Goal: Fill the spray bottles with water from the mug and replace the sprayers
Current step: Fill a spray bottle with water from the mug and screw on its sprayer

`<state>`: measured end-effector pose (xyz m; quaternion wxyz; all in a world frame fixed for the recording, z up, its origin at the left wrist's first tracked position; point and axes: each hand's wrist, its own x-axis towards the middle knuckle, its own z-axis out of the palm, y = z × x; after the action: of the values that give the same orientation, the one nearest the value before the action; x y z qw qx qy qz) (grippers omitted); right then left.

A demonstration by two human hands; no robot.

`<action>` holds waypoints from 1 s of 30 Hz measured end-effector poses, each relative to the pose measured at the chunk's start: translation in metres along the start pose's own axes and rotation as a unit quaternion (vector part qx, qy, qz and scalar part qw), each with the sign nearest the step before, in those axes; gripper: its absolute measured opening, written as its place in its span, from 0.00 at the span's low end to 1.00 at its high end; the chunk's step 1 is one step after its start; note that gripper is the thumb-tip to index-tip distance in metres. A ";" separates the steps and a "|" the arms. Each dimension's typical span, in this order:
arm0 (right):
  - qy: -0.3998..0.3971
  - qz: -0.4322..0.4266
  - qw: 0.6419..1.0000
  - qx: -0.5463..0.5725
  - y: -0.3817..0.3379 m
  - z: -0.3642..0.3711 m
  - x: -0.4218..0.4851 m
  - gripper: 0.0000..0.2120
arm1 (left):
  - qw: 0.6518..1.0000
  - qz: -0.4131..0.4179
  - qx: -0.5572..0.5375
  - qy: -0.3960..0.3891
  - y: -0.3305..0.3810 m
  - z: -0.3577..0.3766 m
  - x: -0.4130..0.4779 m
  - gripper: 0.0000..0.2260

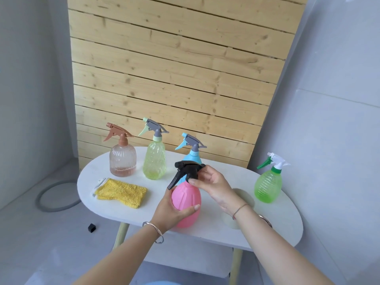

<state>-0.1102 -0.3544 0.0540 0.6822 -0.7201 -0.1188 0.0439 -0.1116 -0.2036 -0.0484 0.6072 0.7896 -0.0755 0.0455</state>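
The left hand [169, 212] wraps around the belly of the pink spray bottle [185, 199] at the front of the white desk [115, 204]. The right hand [213, 182] pinches the collar of the black sprayer [187, 167] sitting on the bottle's neck. Just right of the pink spray bottle, a white mug [244, 195] is partly hidden by the right forearm. Left of the bottle lies a yellow cloth [123, 192].

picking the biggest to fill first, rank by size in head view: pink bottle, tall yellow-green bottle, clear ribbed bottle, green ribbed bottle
1. pink plastic bottle, black sprayer, but nearest the camera
2. tall yellow-green translucent bottle
3. clear ribbed bottle and green ribbed bottle look alike; not ranked
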 end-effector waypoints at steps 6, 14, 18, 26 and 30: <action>0.007 -0.005 0.998 -0.066 0.004 0.000 0.002 0.13 | 1.000 -0.001 -0.005 -0.002 0.003 0.000 -0.001 0.42; 0.098 -0.041 0.993 -0.060 0.012 0.020 0.000 0.14 | 1.000 -0.012 -0.015 -0.001 0.007 0.000 -0.005 0.37; 0.111 -0.051 0.992 -0.035 0.016 0.021 -0.003 0.14 | 0.998 -0.018 -0.011 -0.052 0.012 -0.010 -0.004 0.40; 0.134 -0.059 0.988 -0.053 0.020 0.027 0.000 0.16 | 0.993 0.035 -0.108 0.026 0.086 -0.046 0.015 0.28; 0.142 -0.053 0.986 -0.076 0.022 0.030 -0.002 0.14 | 0.997 0.028 -0.059 0.029 0.103 -0.032 0.025 0.18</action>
<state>-0.1162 -0.3265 0.0302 0.6369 -0.7614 -0.0615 -0.1040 -0.1039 -0.2002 0.0617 0.6530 0.7486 -0.0820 0.0807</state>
